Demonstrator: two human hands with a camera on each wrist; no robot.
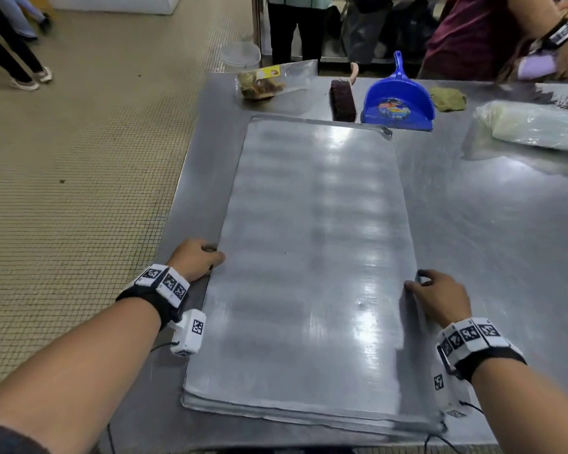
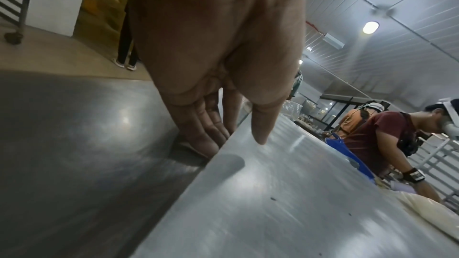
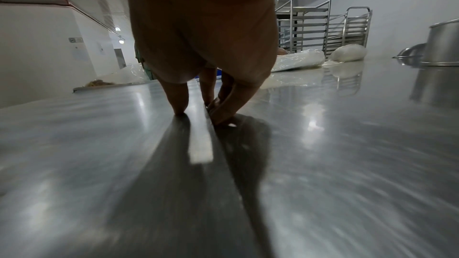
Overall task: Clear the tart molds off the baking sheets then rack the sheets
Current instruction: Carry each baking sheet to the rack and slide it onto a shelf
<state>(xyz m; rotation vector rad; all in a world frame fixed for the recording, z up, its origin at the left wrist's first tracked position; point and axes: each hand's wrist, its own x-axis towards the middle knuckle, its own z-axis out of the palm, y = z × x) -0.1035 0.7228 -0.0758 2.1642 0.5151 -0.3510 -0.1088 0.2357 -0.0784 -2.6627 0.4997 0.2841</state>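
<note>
**Head view: both hands on the long edges of the sheet stack, no molds on top**

Head view: stack of baking sheets (image 1: 312, 257) lies flat on the steel table (image 1: 489, 240). Top sheet bare; no tart molds visible on it.

Left hand (image 1: 195, 258): thumb lies on the top face, fingers (image 2: 206, 134) curl down at the sheet edge, tips against the table. Left wrist view shows them tucked at or under the edge; which, I cannot tell.

Right hand (image 1: 440, 298): thumb (image 3: 177, 101) pressed on the top face, the other fingers bent down over the opposite edge, touching the table.

Beyond the fingertips, past the far end of the stack: brush (image 1: 342, 99), blue dustpan (image 1: 399, 99), green cloth (image 1: 448, 98). To the right of the right fingers, well apart: plastic-wrapped dough (image 1: 538, 126).

Judgement: step in hand looks like lifting the stack for racking.

Risks:
- Near corners show several layers; if fingers catch only upper sheets, lower ones stay or slide out.
- Both grips sit toward the near end; the far end may droop and strike the brush or dustpan.
- Smooth metal, thin edges: pinch could slip.
</note>
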